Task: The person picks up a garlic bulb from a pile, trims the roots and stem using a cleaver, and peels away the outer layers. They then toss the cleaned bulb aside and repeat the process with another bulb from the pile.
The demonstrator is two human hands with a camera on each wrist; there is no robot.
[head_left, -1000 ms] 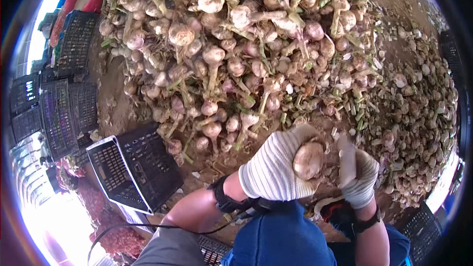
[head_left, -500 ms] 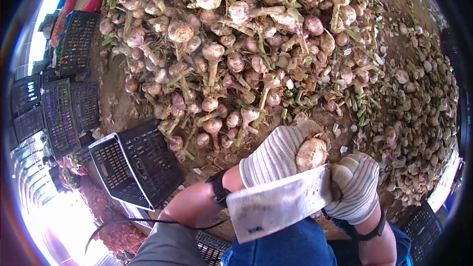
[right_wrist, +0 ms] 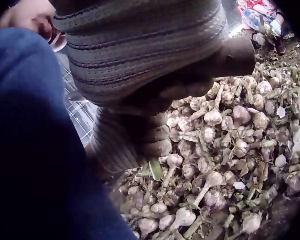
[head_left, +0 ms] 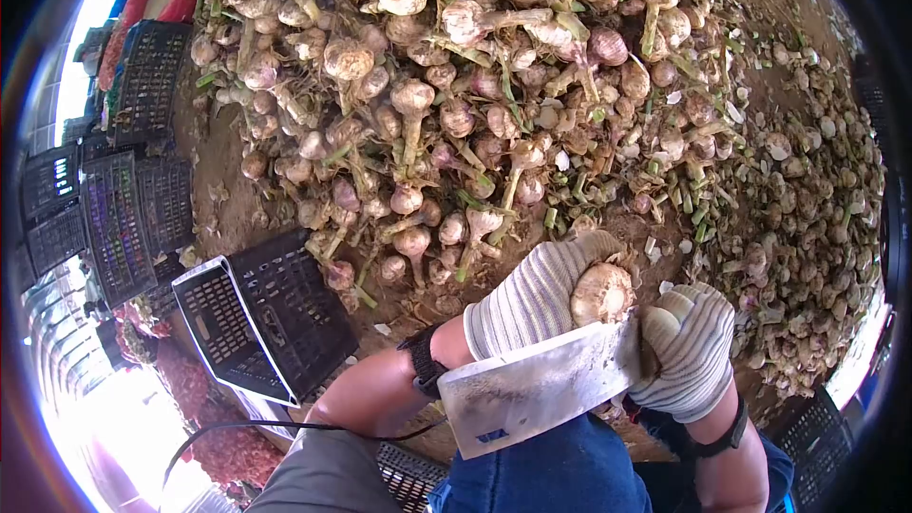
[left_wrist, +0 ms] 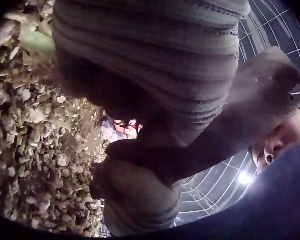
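Note:
In the head view my gloved left hand [head_left: 537,299] grips a garlic bulb [head_left: 602,294], its pale root end turned toward the right. My right hand [head_left: 686,351], in a striped glove too, holds a cleaver [head_left: 541,389]. Its broad, stained blade spans the space below the bulb and points left over my knees, with the upper edge right at the bulb's lower side. In the right wrist view the cleaver's handle [right_wrist: 240,56] sticks out of my right fist. A cut green stem [right_wrist: 155,170] shows beyond my left fingers there.
A large heap of garlic with stems [head_left: 413,104] lies ahead. On the right spreads a pile of trimmings and small pieces [head_left: 807,218]. A black plastic crate [head_left: 285,309] lies tipped at the left, with more crates [head_left: 114,218] stacked behind it.
A second ago the cleaver was blurred and upright near my right hand; it has since swung left and down to lie beside the bulb. Over the last half second, the hands barely move.

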